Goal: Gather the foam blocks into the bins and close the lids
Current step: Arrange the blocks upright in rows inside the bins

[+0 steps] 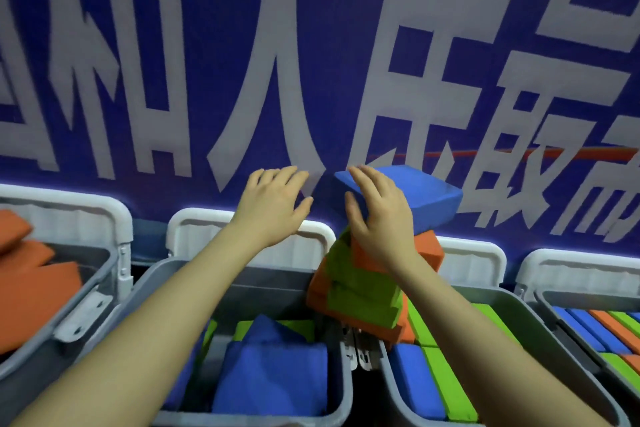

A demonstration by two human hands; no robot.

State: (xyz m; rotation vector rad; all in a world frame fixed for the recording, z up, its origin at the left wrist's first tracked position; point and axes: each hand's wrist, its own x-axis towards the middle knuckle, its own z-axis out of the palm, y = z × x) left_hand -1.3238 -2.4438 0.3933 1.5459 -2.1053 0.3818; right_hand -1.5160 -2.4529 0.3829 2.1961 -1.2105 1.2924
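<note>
Reaching over grey bins (242, 282) | right hand (375, 215) rests flat-fingered on blue block (422, 198) topping a leaning stack (straddling two bins) | left hand (273, 203) released, just left.

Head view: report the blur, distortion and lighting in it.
Head view: motion blur smears the banner lettering and the orange blocks at far left; the left hand and right hand have soft edges; wide-angle distortion bows the row of bins; lighting is dim, with a pale glow along the white lids and no hard glare.
</note>
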